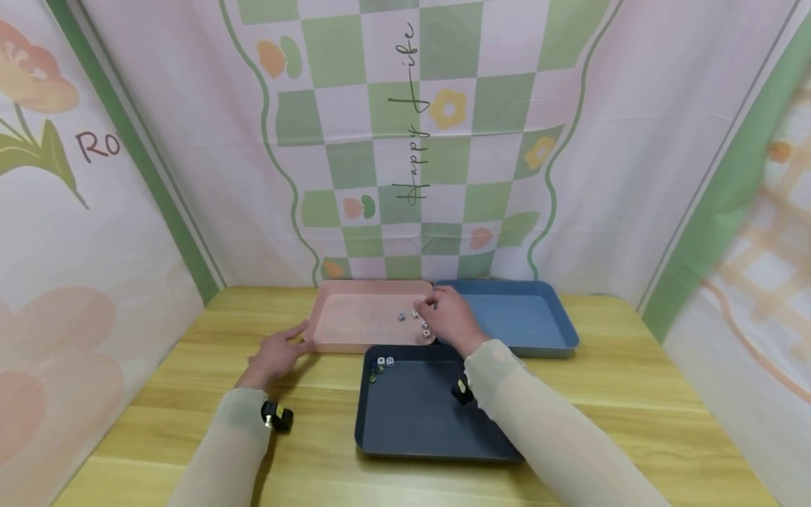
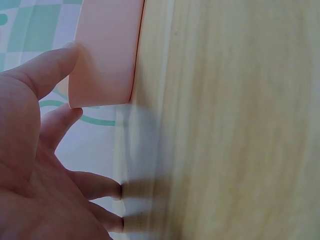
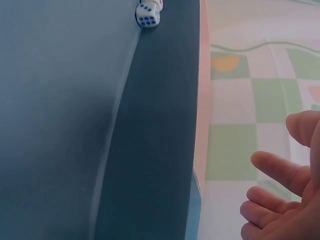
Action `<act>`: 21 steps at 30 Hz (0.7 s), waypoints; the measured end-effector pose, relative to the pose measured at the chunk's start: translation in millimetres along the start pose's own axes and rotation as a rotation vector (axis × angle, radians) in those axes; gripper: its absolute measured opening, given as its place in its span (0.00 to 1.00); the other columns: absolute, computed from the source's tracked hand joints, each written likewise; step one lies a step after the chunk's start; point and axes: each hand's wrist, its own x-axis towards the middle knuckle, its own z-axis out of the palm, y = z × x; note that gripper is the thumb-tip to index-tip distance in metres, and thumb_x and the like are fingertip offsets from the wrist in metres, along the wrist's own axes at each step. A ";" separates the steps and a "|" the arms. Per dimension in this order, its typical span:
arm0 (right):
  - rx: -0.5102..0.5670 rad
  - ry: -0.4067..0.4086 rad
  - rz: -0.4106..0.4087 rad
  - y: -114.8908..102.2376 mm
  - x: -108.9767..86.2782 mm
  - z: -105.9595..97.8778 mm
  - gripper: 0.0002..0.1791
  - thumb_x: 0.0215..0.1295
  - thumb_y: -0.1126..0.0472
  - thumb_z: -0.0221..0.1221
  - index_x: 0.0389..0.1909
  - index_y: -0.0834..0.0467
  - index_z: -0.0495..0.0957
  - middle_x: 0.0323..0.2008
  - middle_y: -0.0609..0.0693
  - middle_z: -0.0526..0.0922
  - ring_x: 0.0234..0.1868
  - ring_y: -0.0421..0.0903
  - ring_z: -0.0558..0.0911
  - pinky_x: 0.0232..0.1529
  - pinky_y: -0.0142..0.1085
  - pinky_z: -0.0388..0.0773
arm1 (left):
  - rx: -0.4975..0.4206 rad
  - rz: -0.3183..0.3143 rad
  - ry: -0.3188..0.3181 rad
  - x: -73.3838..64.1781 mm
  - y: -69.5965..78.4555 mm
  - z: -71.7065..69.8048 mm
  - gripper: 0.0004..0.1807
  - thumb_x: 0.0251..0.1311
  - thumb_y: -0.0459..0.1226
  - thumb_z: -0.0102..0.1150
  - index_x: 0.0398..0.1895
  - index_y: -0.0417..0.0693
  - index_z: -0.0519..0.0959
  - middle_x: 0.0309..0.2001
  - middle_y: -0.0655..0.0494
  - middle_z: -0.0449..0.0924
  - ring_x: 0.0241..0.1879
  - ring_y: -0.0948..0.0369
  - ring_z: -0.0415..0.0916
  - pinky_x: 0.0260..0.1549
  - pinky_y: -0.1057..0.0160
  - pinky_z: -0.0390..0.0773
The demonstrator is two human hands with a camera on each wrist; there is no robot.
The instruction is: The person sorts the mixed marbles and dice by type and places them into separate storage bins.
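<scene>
My left hand is at the front left corner of a shallow pink tray. In the left wrist view, its thumb touches the pink wall and the index fingertip meets the corner; the other fingers are spread. My right hand hovers over the right end of the pink tray, beside several small white dice. From the right wrist view, its thumb and index finger are apart with nothing between them. A dark tray below the right wrist contains white dice and small green glassy pieces in its far left corner.
A blue tray stands directly right of the pink one. The dark tray sits in front of both on a wooden table. Behind the table hangs a checkered curtain.
</scene>
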 end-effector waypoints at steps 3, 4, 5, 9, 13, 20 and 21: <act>-0.005 -0.013 -0.019 -1.7 -1.5 4.1 0.20 0.75 0.46 0.52 0.46 0.58 0.84 0.71 0.60 0.63 0.66 0.58 0.69 0.60 0.54 0.71 | -0.001 -0.002 0.001 0.1 0.1 0.0 0.40 0.65 0.65 0.52 0.77 0.65 0.60 0.75 0.37 0.54 0.71 0.26 0.33 0.52 0.18 0.24; -0.009 -0.020 -0.032 -2.1 -2.2 5.8 0.20 0.75 0.47 0.53 0.47 0.58 0.84 0.71 0.60 0.63 0.68 0.59 0.67 0.61 0.55 0.70 | 0.000 -0.002 0.002 0.2 0.2 0.0 0.40 0.65 0.65 0.52 0.77 0.65 0.60 0.75 0.37 0.54 0.71 0.26 0.33 0.52 0.18 0.24; -0.012 -0.029 -0.042 -2.7 -3.3 7.4 0.21 0.75 0.46 0.53 0.47 0.58 0.84 0.71 0.60 0.63 0.69 0.59 0.65 0.63 0.55 0.69 | 0.000 -0.002 0.002 0.2 0.2 0.0 0.40 0.65 0.65 0.52 0.77 0.65 0.60 0.75 0.37 0.54 0.71 0.26 0.34 0.52 0.18 0.24; 0.005 -0.094 -0.094 -4.6 -7.9 13.8 0.19 0.72 0.49 0.58 0.51 0.59 0.83 0.71 0.60 0.64 0.71 0.60 0.62 0.64 0.56 0.66 | 0.001 -0.006 0.003 0.4 -0.2 0.3 0.40 0.65 0.65 0.52 0.77 0.66 0.60 0.75 0.37 0.54 0.71 0.27 0.34 0.52 0.18 0.25; 0.014 -0.179 -0.137 -6.4 -11.5 19.3 0.16 0.69 0.55 0.62 0.54 0.58 0.83 0.72 0.57 0.63 0.70 0.60 0.63 0.64 0.55 0.67 | 0.000 -0.007 0.003 0.1 -0.1 0.5 0.40 0.65 0.65 0.52 0.77 0.65 0.60 0.75 0.38 0.53 0.71 0.27 0.34 0.52 0.18 0.25; -0.053 -0.294 -0.220 -11.3 -16.8 25.1 0.18 0.68 0.56 0.64 0.56 0.56 0.82 0.73 0.55 0.62 0.71 0.57 0.63 0.64 0.53 0.67 | -0.001 0.006 -0.004 -0.3 0.0 -0.1 0.40 0.65 0.65 0.51 0.77 0.64 0.60 0.75 0.37 0.53 0.71 0.26 0.33 0.52 0.18 0.24; -0.057 -0.314 -0.230 -11.5 -17.9 26.2 0.19 0.67 0.56 0.65 0.56 0.56 0.82 0.73 0.56 0.61 0.72 0.57 0.62 0.64 0.54 0.67 | -0.001 0.009 -0.005 -0.5 0.2 -0.2 0.40 0.65 0.65 0.51 0.77 0.64 0.60 0.75 0.37 0.53 0.71 0.26 0.32 0.52 0.18 0.24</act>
